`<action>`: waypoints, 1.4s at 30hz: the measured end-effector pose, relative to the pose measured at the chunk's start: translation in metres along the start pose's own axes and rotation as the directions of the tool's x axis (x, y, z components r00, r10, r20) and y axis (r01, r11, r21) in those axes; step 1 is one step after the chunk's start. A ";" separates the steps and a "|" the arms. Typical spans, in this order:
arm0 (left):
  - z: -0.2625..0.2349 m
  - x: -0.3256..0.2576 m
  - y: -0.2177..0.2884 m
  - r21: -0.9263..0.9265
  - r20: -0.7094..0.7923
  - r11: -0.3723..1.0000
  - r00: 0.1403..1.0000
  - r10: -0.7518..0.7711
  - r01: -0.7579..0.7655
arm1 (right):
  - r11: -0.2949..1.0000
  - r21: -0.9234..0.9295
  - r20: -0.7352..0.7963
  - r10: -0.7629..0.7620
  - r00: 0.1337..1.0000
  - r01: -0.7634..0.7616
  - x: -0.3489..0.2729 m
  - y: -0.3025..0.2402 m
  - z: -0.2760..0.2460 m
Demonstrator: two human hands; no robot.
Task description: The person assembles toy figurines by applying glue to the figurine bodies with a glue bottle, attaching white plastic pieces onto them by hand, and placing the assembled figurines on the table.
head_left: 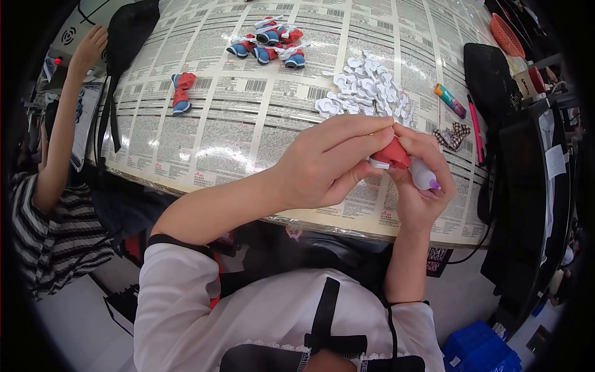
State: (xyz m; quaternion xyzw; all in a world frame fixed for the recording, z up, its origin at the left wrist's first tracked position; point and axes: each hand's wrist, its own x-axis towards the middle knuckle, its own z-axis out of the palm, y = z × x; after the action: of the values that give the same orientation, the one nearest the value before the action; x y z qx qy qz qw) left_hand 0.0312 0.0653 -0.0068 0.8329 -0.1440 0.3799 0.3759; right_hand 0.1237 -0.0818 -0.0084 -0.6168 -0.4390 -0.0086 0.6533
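Observation:
Both hands meet over the table's near right part, around a small red piece [392,153] with a white edge showing at its lower left. My left hand [322,158] is closed, its fingertips and thumb pinching this piece from the left. My right hand [414,204] grips it from the right with fingers and thumb. Tucked in the right palm is a small white squeeze bottle [422,174] with a purple tip. Fingers cover much of the red piece, so its full shape is hidden. Just beyond the hands lies a heap of flat white plastic pieces [365,87].
Small red-and-blue figure parts [269,43] are piled farther back, and a single one [182,94] lies to the left. A glue stick [449,101], a pink pen [476,131] and a checkered bow [453,136] lie right. Another person's arm [62,118] is at left.

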 end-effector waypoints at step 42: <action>-0.088 0.008 -0.036 0.029 -0.208 0.418 0.415 -0.886 0.908 | 0.817 0.071 0.007 0.573 0.819 -0.572 -0.004 -0.006 -0.002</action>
State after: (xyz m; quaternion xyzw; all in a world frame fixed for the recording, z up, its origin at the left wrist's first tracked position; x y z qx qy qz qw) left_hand 0.0091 0.1542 0.0180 0.7704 0.3812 0.1943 0.4728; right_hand 0.1189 -0.0872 -0.0061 -0.6971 -0.2285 0.1987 0.6499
